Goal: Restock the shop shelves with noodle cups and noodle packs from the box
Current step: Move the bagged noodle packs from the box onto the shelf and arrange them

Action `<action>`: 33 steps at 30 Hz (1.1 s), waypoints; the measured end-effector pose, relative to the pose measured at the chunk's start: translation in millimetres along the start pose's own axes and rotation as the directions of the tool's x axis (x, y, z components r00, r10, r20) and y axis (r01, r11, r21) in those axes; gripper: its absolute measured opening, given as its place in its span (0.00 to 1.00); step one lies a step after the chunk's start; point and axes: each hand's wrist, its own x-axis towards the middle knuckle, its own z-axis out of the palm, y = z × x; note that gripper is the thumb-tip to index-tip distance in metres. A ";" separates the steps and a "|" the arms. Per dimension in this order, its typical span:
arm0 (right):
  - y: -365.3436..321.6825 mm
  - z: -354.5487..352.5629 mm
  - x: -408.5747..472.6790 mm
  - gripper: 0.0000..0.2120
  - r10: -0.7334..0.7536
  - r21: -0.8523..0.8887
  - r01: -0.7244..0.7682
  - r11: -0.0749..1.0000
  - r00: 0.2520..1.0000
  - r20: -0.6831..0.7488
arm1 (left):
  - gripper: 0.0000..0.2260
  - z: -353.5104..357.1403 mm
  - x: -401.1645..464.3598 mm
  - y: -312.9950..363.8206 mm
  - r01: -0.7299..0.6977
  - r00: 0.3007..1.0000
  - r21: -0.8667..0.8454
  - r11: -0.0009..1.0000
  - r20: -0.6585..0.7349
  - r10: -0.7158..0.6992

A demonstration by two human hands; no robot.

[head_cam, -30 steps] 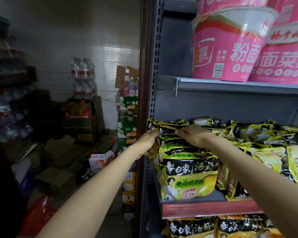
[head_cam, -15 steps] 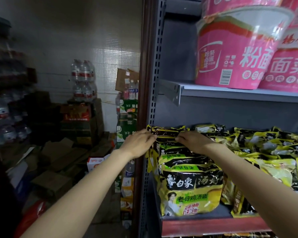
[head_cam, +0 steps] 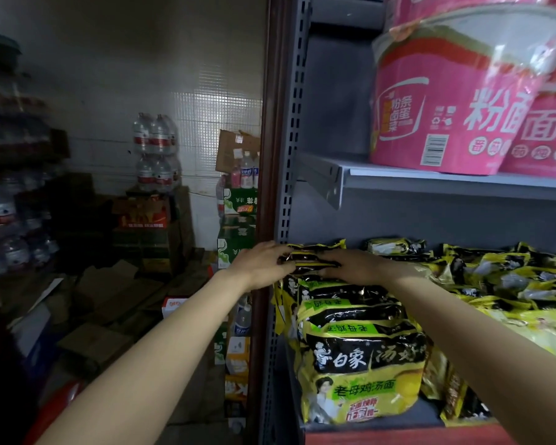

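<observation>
On the far left, in the dim back of the shop, a dark rack [head_cam: 10, 130] holds rows of bottles, too dark to make out well, and flat pieces of cardboard [head_cam: 93, 303] lie on the floor near it. By the white tiled wall two packs of water bottles [head_cam: 156, 152] sit one on top of the other on a pile of boxes [head_cam: 148, 226]. A stack of green cartons [head_cam: 236, 229] stands just beside the brown edge of the shelf unit, with a few small bottles [head_cam: 246, 170] on top. The left hand [head_cam: 264, 263] reaches in from the bottom left and its fingers curl round the left end of a noodle pack [head_cam: 305, 260], a black and yellow one. The right hand [head_cam: 353, 268] reaches in from the bottom right and holds the right end of the same pack, fingers curled over it. This pack is at the left end of the middle shelf [head_cam: 398, 436], on top of a pile of more packs just like it [head_cam: 357, 364], close to the grey post with holes [head_cam: 289, 155]. Further right, many more yellow packs [head_cam: 511, 284] lie in a messy heap along the same shelf. Above them, on the upper shelf [head_cam: 430, 181], big pink noodle cups [head_cam: 446, 107] stand side by side near its front edge, and the right ones run off the edge of the view
</observation>
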 end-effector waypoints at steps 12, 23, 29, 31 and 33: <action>-11.4 -2.7 -82.6 0.17 0.047 0.015 -0.045 0.999 0.984 -0.171 | 0.23 -2.1 -56.3 59.0 -0.204 0.979 -0.069 0.977 0.011 0.205; -6.3 4.5 -105.1 0.17 0.017 -0.036 -0.029 0.999 0.954 -0.300 | 0.30 1.7 -71.0 88.7 -0.131 0.991 0.056 0.990 -0.004 0.132; 48.0 -23.6 -132.4 0.16 0.128 0.131 -0.072 0.989 0.855 -0.502 | 0.13 -4.6 -59.8 131.6 -0.159 0.960 -0.098 0.982 -0.247 0.131; 72.8 -27.4 -135.3 0.16 0.151 0.169 -0.069 0.983 0.827 -0.542 | 0.12 -1.6 -47.7 145.8 -0.162 0.955 -0.142 0.976 -0.273 0.119; 95.5 -30.6 -134.7 0.15 0.166 0.217 -0.050 0.975 0.812 -0.559 | 0.10 3.1 -29.2 161.2 -0.157 0.952 -0.182 0.971 -0.289 0.100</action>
